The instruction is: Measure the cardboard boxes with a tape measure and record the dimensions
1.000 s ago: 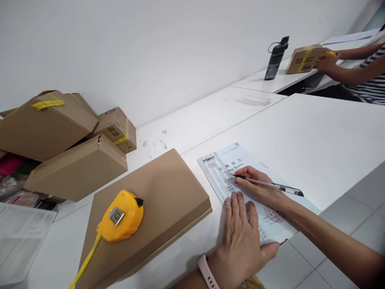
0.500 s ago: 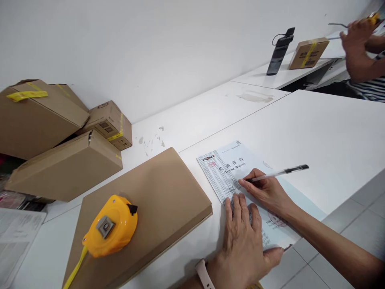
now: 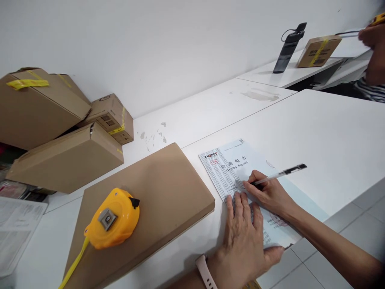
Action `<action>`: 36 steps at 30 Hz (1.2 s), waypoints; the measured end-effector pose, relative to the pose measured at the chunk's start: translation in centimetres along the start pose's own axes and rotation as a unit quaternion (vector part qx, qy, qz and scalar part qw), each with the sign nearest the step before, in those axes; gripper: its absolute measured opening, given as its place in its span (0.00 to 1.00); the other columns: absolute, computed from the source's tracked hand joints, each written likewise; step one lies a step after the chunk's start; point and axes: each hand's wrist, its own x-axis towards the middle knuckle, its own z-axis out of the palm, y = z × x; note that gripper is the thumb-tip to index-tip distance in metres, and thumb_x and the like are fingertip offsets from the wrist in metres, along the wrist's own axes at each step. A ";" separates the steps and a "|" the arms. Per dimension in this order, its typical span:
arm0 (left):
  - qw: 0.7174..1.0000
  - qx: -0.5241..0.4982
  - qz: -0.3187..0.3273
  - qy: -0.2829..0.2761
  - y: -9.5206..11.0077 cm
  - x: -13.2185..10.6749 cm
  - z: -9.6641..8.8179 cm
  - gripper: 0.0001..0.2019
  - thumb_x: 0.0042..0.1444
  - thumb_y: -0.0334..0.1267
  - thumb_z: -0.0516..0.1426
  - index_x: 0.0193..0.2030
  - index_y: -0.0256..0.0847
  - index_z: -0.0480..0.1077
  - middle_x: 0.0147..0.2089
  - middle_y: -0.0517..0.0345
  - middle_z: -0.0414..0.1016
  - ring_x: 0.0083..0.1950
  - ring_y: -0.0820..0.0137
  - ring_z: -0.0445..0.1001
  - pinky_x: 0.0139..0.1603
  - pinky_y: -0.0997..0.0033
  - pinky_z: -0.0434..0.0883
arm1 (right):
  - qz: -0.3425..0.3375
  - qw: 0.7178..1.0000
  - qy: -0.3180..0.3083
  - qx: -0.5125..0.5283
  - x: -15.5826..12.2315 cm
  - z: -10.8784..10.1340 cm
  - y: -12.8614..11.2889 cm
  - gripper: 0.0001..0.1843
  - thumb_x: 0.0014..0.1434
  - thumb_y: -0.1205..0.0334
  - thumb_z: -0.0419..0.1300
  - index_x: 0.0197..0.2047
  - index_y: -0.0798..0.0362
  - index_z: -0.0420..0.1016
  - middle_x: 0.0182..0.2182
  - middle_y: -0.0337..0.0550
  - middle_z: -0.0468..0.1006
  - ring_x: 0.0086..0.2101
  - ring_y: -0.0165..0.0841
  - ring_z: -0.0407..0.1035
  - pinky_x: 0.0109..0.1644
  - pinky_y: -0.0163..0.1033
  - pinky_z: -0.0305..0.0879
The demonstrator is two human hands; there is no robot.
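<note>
A printed paper report [image 3: 237, 160] lies on the white table [image 3: 315, 128] near its front edge. My left hand [image 3: 243, 237] rests flat on the sheet's lower part, fingers stretched out, with a pale watch strap on the wrist. My right hand [image 3: 269, 192] pinches a clear pen [image 3: 279, 174] with a black cap, its tip on the printed text. Left of the paper, a flat brown cardboard box [image 3: 153, 200] carries a yellow tape measure [image 3: 112, 218] with its tape hanging off the front.
Three brown boxes [image 3: 60, 128] with yellow tape are stacked at the far left by the wall; papers [image 3: 15, 224] lie below them. At the far right another person's hand [image 3: 373, 36] works beside a small taped box [image 3: 319, 50] and a black bottle [image 3: 288, 48].
My right hand has slid a little down the sheet and the pen's rear end has swung upward. The other person's hands lifted off the small box and moved right.
</note>
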 end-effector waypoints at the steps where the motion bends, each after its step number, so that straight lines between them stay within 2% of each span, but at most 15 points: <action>1: 1.000 0.001 0.000 -0.001 0.0 0.0 -0.1 0.43 0.68 0.64 0.42 0.71 0.23 0.60 0.72 0.25 0.62 0.77 0.45 0.55 0.75 0.42 0.58 | 0.002 1.000 -0.002 -0.001 0.0 0.0 -0.1 0.17 0.64 0.50 0.61 0.27 0.48 0.64 0.19 0.33 0.61 0.22 0.29 0.51 0.25 0.37 0.51; 7: 1.000 0.006 0.004 -0.012 0.0 0.0 -0.5 0.42 0.69 0.63 0.42 0.71 0.23 0.60 0.71 0.28 0.65 0.76 0.46 0.56 0.74 0.43 0.60 | -0.002 1.000 -0.007 0.002 0.0 0.0 -0.4 0.19 0.64 0.47 0.61 0.27 0.48 0.65 0.20 0.34 0.64 0.22 0.29 0.54 0.25 0.38 0.53; 13: 1.000 0.017 0.005 0.005 0.0 -0.1 -0.4 0.42 0.69 0.63 0.42 0.70 0.23 0.60 0.71 0.28 0.65 0.76 0.46 0.57 0.74 0.45 0.59 | -0.001 1.000 -0.020 0.003 0.0 0.0 0.0 0.18 0.65 0.48 0.60 0.28 0.48 0.65 0.20 0.34 0.64 0.22 0.29 0.53 0.25 0.37 0.53; 17: 1.000 0.017 0.002 0.007 0.0 0.1 -0.5 0.42 0.68 0.64 0.43 0.70 0.23 0.61 0.70 0.25 0.65 0.75 0.45 0.58 0.74 0.45 0.60 | 0.005 1.000 -0.024 0.002 0.1 0.0 0.0 0.18 0.66 0.50 0.59 0.28 0.48 0.64 0.20 0.33 0.62 0.23 0.29 0.52 0.25 0.37 0.51; 24: 1.000 0.009 0.004 -0.006 -0.1 0.1 -1.0 0.42 0.68 0.64 0.43 0.70 0.23 0.61 0.70 0.26 0.65 0.75 0.45 0.60 0.73 0.45 0.61 | 0.015 1.000 -0.027 -0.001 0.0 -0.1 -0.3 0.16 0.63 0.53 0.60 0.26 0.48 0.63 0.20 0.32 0.60 0.22 0.28 0.51 0.25 0.37 0.50; 31: 1.000 0.006 0.005 -0.008 0.1 0.0 -0.8 0.42 0.68 0.64 0.43 0.69 0.23 0.63 0.70 0.25 0.65 0.75 0.45 0.58 0.74 0.44 0.61 | 0.005 1.000 -0.003 -0.017 0.2 -0.2 -0.4 0.17 0.63 0.50 0.59 0.26 0.48 0.63 0.19 0.32 0.58 0.22 0.29 0.50 0.25 0.37 0.49; 36: 1.000 0.023 0.003 0.014 0.0 0.2 -0.7 0.41 0.68 0.64 0.44 0.68 0.25 0.64 0.70 0.25 0.66 0.74 0.45 0.60 0.73 0.45 0.62 | -0.009 1.000 -0.004 -0.020 0.3 -0.1 -0.1 0.18 0.65 0.50 0.58 0.27 0.48 0.63 0.20 0.32 0.58 0.22 0.29 0.51 0.25 0.38 0.50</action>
